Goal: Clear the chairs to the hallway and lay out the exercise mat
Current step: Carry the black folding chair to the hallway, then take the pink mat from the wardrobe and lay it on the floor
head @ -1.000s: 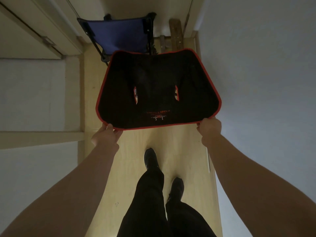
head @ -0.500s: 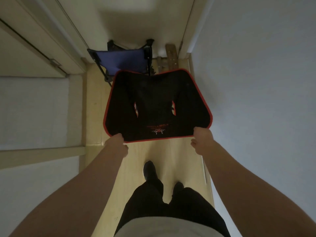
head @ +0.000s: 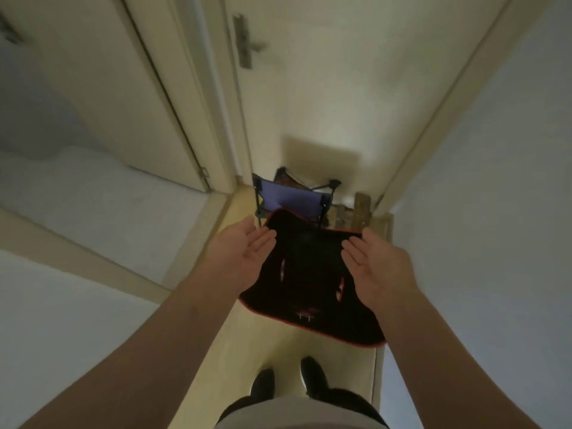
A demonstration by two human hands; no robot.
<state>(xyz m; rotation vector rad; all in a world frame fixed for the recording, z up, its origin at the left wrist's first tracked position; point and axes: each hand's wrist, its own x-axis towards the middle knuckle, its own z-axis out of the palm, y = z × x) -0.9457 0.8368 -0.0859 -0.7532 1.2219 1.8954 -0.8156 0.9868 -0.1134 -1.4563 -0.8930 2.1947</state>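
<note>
Both arms are stretched forward over a narrow hallway floor (head: pixel 309 345) of pale wood. The left grip (head: pixel 247 252) is held open, palm turned up and inward, fingers straight and together, and nothing is held in it. The right grip (head: pixel 377 267) is likewise spread open with straight fingers and nothing is held in it.

Between and beneath the two grips the black chair (head: pixel 309 274) is seen: a black fabric seat edged in red, with two short slits and a small logo near its close edge that is too blurred to be read. Its left edge is partly covered by the left grip and its right side by the right grip and forearm. Whether either grip touches the fabric cannot be told. Its frame and legs are hidden under the fabric, so it cannot be made out how it meets the floor.

Just behind it, at the hallway's end, a blue chair (head: pixel 291 199) is set against the closed door (head: pixel 325 88). Its lower part is hidden by the black chair. To its right a wooden object (head: pixel 360 212) is partly seen, and what it is cannot be made out. A lever handle (head: pixel 246 41) is seen high on the door. Two dark shoes (head: pixel 263 383) are seen at the bottom. The whole picture is softened by blur.
</note>
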